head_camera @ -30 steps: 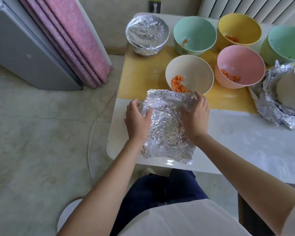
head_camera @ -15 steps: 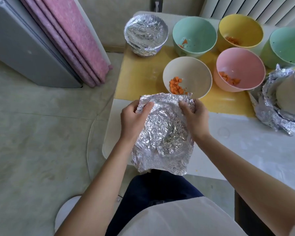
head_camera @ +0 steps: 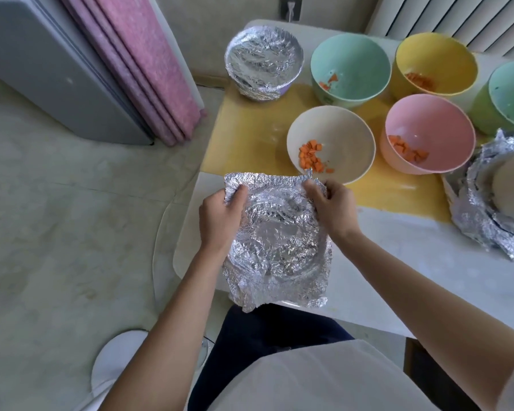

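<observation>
L hand & R hand each pinch crumpled foil sheet at top corners; cream bowl w/ carrot bits just beyond at 12 o'clock.

A white table fills the right of the frame, with a yellow mat across its upper part. There stand a cream bowl, a pink bowl, a yellow bowl and a foil-covered bowl.
</observation>
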`<state>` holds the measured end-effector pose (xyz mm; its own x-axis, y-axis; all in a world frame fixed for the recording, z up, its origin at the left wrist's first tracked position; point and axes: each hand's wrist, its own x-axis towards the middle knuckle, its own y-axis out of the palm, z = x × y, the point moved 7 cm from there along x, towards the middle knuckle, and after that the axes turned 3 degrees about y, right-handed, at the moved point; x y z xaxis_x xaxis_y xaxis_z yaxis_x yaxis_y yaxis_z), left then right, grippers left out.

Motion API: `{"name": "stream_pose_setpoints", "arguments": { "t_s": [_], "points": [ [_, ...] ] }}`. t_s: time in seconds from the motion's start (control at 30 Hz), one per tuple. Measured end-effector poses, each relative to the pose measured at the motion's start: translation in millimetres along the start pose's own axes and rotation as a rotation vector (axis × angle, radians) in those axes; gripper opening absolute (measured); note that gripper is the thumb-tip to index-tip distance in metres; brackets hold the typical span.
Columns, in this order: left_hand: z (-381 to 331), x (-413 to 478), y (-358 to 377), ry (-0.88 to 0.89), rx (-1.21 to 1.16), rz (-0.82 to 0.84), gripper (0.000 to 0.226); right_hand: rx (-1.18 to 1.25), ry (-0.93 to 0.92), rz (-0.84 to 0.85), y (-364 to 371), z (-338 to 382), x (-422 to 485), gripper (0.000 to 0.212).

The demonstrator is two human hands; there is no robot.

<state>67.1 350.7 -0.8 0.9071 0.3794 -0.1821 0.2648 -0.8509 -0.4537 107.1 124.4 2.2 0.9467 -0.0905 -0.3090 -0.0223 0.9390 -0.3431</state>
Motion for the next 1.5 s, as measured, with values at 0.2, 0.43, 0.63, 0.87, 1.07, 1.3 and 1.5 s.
{"name": "stream_pose_setpoints", "arguments": {
  "t_s": [0.2, 0.43, 0.63, 0.87, 1.07, 1.3, 1.5],
  "points": [
    [-0.7, -2.2, -3.0, 0.033, 0.198, -0.092, 0.045, -0.163, 0.031, 0.061, -3.1, -10.7, 3.6, 0.04],
    [-9.0, -5.0, 7.8, 0.096, 0.174, -0.003, 0.042, -0.469, -0.079, -0.03, -8.6, -11.1, 1.2, 0.038],
    [20.2, 2.5, 16.9, -0.028, -0.087, 0.087, 0.033, -0.591, -0.068, -0.06, -6.7, -13.4, 6.5, 0.038],
    [34.1, 0.5, 23.4, -0.273, -0.325, 0.086, 0.015, -0.532, -0.05, -0.029, -5.3, -13.4, 7.2, 0.047],
    [43.1, -13.1, 22.0, -0.371, -0.427, 0.042, 0.019, -0.265, 0.072, 0.075, 0.7, -29.9, 8.5, 0.051],
    [46.1, -19.1, 22.6, -0.493, -0.448, 0.028, 0.027, -0.144, 0.209, 0.159, 8.3, -37.4, 12.0, 0.052],
    [45.8, -22.9, 23.9, -0.549, -0.475, 0.004, 0.023, -0.091, 0.3, 0.221, 12.3, -41.2, 11.6, 0.042]
  ]
}}
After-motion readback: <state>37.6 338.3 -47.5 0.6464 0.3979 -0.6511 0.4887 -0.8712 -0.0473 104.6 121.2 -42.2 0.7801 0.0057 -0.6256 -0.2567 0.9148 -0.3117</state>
